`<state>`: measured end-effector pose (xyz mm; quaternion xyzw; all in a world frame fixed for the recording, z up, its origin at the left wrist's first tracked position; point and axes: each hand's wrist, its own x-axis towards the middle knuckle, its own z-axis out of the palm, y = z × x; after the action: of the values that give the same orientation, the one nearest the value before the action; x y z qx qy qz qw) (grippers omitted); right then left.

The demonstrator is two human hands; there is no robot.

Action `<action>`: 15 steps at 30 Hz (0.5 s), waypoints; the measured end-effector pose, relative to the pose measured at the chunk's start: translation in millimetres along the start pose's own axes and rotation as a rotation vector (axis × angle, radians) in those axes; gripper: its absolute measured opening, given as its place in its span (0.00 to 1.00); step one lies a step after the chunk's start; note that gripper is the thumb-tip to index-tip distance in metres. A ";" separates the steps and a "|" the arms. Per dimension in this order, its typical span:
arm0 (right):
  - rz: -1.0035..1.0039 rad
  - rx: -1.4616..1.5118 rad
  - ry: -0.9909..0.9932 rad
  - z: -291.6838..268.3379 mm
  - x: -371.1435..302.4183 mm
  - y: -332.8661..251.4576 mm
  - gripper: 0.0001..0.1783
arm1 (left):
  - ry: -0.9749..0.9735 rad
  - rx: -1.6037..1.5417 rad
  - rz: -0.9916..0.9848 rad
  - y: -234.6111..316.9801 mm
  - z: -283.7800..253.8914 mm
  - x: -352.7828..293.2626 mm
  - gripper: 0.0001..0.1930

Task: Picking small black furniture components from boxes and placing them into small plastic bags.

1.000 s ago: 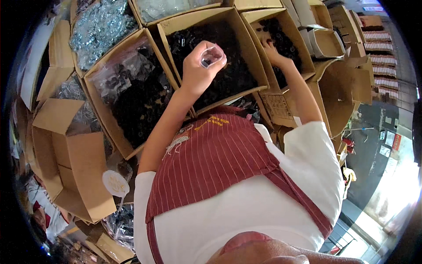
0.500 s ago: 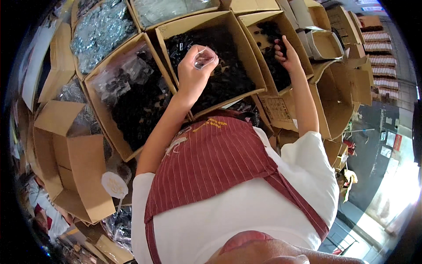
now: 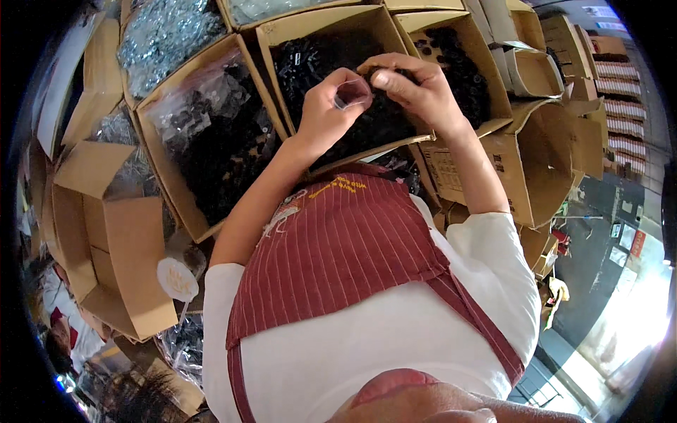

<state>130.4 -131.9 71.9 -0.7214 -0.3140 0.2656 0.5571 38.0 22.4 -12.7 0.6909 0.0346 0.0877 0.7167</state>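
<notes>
My left hand [image 3: 324, 116] is curled round a small clear plastic bag [image 3: 353, 92], its mouth held round and open. Close against it on the right, my right hand [image 3: 427, 90] has its fingers bent with the thumb toward the bag. Small black pieces [image 3: 399, 73] show dark within those fingers; their exact kind is too small to make out. Both hands are above the middle cardboard box [image 3: 331, 22], which holds many loose black parts. Right of it, another cardboard box [image 3: 498, 113] holds rounder black pieces.
A cardboard box [image 3: 169, 185] on the left holds black pieces and clear bags. Behind it lies a heap of shiny clear plastic [image 3: 166, 42]. An open carton [image 3: 137, 261] stands at the far left, near a round white fan [image 3: 177, 279]. More cartons [image 3: 546, 158] crowd the right.
My right hand has come left from the right-hand box to the bag, carrying black pieces. My left hand has shifted slightly right, still holding the bag.
</notes>
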 end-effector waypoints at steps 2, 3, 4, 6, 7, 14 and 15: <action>-0.290 -0.163 0.015 7.7 5.2 5.9 0.17 | 0.069 -0.157 -0.002 0.0 3.5 0.3 0.09; -0.234 -0.283 -0.055 6.4 1.5 -1.0 0.18 | 0.081 -0.109 0.053 -8.9 2.3 1.1 0.11; -0.177 -0.406 -0.121 6.3 0.4 -7.5 0.19 | 0.087 -0.110 0.052 -12.0 0.6 2.5 0.11; -0.340 -0.437 -0.055 9.4 5.1 3.5 0.19 | 0.053 -0.006 0.150 -16.3 -2.1 3.4 0.12; -0.356 -0.450 -0.032 10.4 6.1 3.9 0.20 | 0.058 -0.009 0.148 -14.2 -2.1 2.8 0.12; 0.024 0.054 -0.094 8.3 10.8 -8.0 0.20 | 0.016 -0.054 0.090 -10.2 -1.5 0.1 0.11; 0.018 0.077 -0.066 13.4 9.2 -13.1 0.20 | -0.016 -0.083 0.039 -6.8 -1.5 -0.7 0.10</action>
<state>124.6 -114.0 81.1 -0.6929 -0.3153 0.3065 0.5714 37.6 23.6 -19.6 0.6617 0.0118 0.0978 0.7433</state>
